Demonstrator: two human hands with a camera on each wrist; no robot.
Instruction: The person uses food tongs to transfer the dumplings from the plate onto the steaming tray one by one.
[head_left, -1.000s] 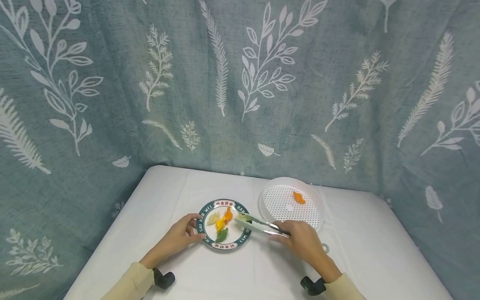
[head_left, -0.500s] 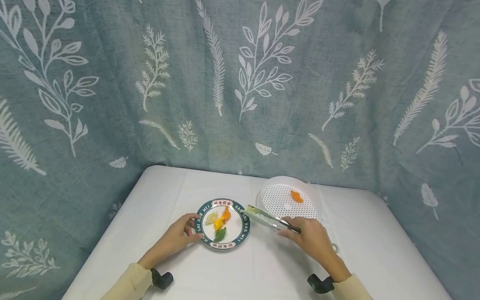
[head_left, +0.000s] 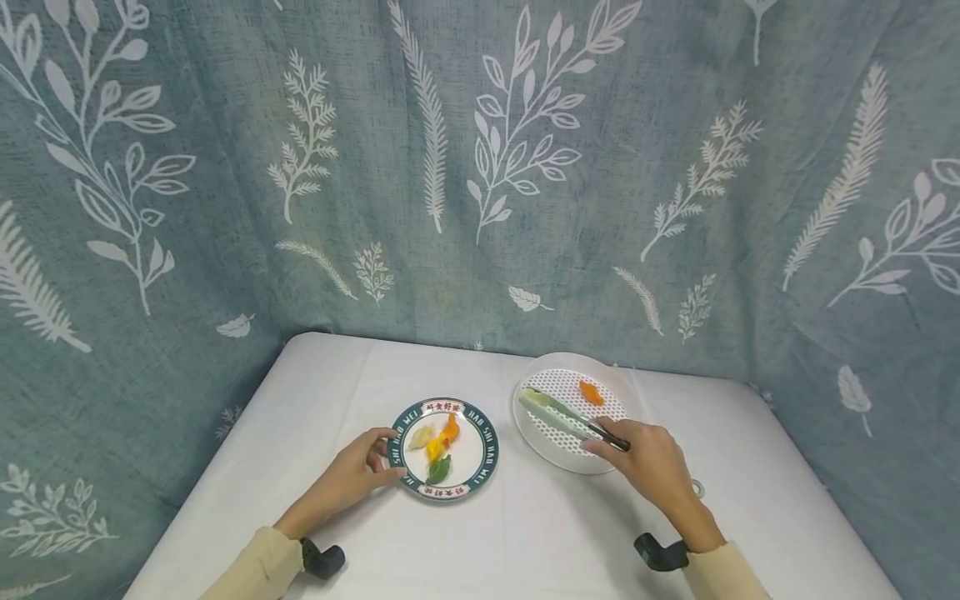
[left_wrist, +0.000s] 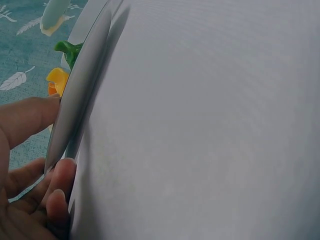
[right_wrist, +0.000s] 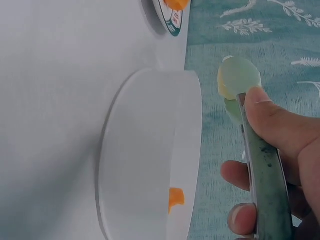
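Note:
My left hand pinches the left rim of a green-bordered white plate, thumb above and fingers underneath. On the plate lie a pale yellow piece, an orange piece, a yellow piece and a green piece, their kind unclear. My right hand grips tongs with pale green ends, over a round white perforated tray. Between the tong ends, a pale yellow-green piece shows in the right wrist view. Another orange piece lies in the tray.
A white cloth covers the table. Behind it hangs a blue-green curtain with white leaf patterns, also along both sides. A small pale ring shows just beyond my right wrist.
My right hand has carried the tongs with the pale piece rightward, from above the plate to above the perforated tray. The left hand keeps its hold on the plate's rim.

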